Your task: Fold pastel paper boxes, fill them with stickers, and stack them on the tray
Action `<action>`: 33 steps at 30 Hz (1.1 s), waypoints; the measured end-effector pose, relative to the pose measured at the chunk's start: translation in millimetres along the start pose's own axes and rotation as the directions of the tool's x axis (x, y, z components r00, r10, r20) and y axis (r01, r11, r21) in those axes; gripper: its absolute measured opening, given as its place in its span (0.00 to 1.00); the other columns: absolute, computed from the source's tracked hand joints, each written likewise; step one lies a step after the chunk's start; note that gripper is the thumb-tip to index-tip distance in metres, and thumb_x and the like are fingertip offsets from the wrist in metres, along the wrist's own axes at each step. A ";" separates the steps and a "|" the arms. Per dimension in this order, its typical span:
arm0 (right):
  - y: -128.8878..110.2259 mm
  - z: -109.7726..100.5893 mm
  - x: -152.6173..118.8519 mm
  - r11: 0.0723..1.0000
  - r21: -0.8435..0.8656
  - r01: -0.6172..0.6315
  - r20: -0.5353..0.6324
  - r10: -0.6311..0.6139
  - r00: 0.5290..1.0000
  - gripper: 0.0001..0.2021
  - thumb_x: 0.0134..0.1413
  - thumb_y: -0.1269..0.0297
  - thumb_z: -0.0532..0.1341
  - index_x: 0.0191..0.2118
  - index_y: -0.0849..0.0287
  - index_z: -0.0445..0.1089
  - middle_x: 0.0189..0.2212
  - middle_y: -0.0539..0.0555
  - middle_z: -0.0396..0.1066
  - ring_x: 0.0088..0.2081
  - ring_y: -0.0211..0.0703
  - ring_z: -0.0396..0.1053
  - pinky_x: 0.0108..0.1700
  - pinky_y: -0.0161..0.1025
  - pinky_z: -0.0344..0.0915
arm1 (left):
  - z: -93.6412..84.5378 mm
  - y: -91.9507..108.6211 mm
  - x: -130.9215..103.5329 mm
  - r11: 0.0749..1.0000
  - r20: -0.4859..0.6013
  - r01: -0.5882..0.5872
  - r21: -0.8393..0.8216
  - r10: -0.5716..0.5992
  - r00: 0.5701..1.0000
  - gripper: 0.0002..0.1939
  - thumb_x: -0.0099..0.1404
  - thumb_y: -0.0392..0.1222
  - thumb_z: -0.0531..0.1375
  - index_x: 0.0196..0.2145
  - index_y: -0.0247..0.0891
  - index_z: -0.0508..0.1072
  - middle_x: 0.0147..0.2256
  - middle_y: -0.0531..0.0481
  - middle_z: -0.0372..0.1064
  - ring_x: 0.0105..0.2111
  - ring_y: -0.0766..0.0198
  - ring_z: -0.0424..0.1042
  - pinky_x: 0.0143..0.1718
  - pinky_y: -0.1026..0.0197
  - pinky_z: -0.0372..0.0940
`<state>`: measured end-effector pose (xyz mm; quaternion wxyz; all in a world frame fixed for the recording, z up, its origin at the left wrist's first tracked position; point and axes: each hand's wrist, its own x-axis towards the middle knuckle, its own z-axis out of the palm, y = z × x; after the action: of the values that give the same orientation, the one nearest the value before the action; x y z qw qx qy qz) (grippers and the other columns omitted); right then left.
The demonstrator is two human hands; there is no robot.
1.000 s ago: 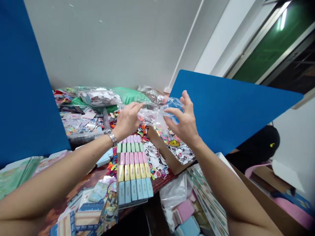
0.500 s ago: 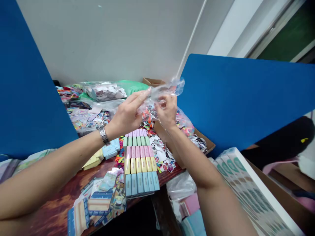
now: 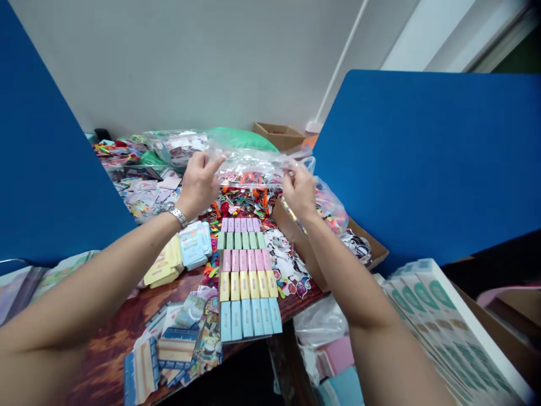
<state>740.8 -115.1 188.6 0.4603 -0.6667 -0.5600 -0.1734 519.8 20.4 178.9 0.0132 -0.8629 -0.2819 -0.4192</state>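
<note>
One clear plastic bag (image 3: 253,162), stretched between left hand (image 3: 200,183) and right hand (image 3: 301,193), caught in pinched fingers at each end, above heaped colourful trinkets (image 3: 249,200) toward the far edge of the worktop (image 3: 105,361). Apparently a step of spreading the bag. For the next move, probably firm pinches and a gentle parting of the layers. At the near edge, rows of pastel boxes (image 3: 251,285); by the right edge, an open cardboard box (image 3: 376,248).

light even, fairly bright | glare on bag (image 3: 253,162) | deep shadow below tabletop (image 3: 105,361) | arms (image 3: 105,279) stretched towards edges | top-right corner dim, soft
</note>
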 end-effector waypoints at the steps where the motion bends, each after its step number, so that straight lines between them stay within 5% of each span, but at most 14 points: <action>1: 3.2 6.0 -5.1 0.999 -0.040 -0.015 0.005 0.015 1.000 0.20 0.60 0.71 0.51 0.55 0.57 0.69 0.44 0.58 0.70 0.48 0.49 0.67 0.54 0.44 0.62 | 9.4 -3.0 -3.2 0.999 0.042 0.047 0.026 -0.048 0.998 0.28 0.60 0.30 0.51 0.59 0.39 0.66 0.46 0.41 0.64 0.48 0.53 0.65 0.49 0.51 0.66; 4: 21.4 33.9 -27.4 0.978 -0.156 -0.137 0.120 0.157 0.980 0.21 0.61 0.67 0.51 0.59 0.58 0.67 0.44 0.60 0.68 0.47 0.51 0.67 0.54 0.45 0.62 | 42.5 -13.0 -20.1 0.991 0.186 0.116 0.066 -0.127 0.974 0.27 0.63 0.31 0.49 0.60 0.39 0.65 0.41 0.42 0.64 0.41 0.56 0.67 0.43 0.57 0.65; 7: 48.5 71.5 -50.6 0.928 -0.249 -0.279 0.306 0.348 0.886 0.24 0.63 0.67 0.50 0.63 0.59 0.63 0.46 0.61 0.69 0.49 0.51 0.67 0.55 0.44 0.61 | 80.0 -27.0 -40.2 0.984 0.324 0.145 0.100 -0.170 0.930 0.28 0.64 0.31 0.48 0.61 0.40 0.63 0.39 0.43 0.66 0.38 0.58 0.69 0.40 0.60 0.64; 14: 109.3 141.6 -79.0 0.908 -0.203 -0.366 0.471 0.418 0.776 0.24 0.58 0.72 0.56 0.60 0.59 0.66 0.45 0.58 0.74 0.47 0.47 0.70 0.53 0.39 0.63 | 143.2 -46.7 -54.4 0.975 0.602 0.170 0.143 -0.222 0.767 0.26 0.67 0.31 0.48 0.62 0.42 0.61 0.44 0.40 0.68 0.38 0.57 0.74 0.40 0.59 0.65; 18: 130.6 154.7 -99.7 0.894 -0.143 -0.425 0.542 0.430 0.722 0.24 0.54 0.73 0.57 0.58 0.57 0.69 0.40 0.54 0.77 0.41 0.44 0.72 0.49 0.38 0.66 | 160.2 -48.4 -49.7 0.975 0.724 0.190 0.111 -0.210 0.656 0.16 0.70 0.40 0.54 0.54 0.36 0.68 0.46 0.42 0.69 0.43 0.58 0.72 0.47 0.51 0.68; 24: 139.7 163.5 -118.7 0.845 -0.075 -0.530 0.547 0.479 0.686 0.23 0.53 0.75 0.56 0.54 0.54 0.72 0.40 0.53 0.77 0.43 0.45 0.73 0.51 0.41 0.66 | 177.9 -60.1 -49.3 0.925 0.799 0.368 0.090 -0.288 0.528 0.16 0.67 0.48 0.60 0.48 0.35 0.70 0.45 0.46 0.70 0.43 0.60 0.72 0.46 0.52 0.70; 33: 141.4 153.7 -125.6 0.783 0.097 -0.614 0.536 0.479 0.695 0.24 0.54 0.72 0.54 0.56 0.56 0.69 0.40 0.53 0.77 0.40 0.44 0.74 0.46 0.39 0.69 | 176.6 -43.9 -72.0 0.701 0.736 0.703 -0.125 -0.409 0.539 0.19 0.64 0.42 0.61 0.51 0.33 0.68 0.38 0.46 0.71 0.37 0.61 0.72 0.39 0.59 0.69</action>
<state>786.0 -57.5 -43.8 0.4215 -0.7562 -0.4482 0.2226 589.1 68.8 2.4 -0.4045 -0.7938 -0.4391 -0.1161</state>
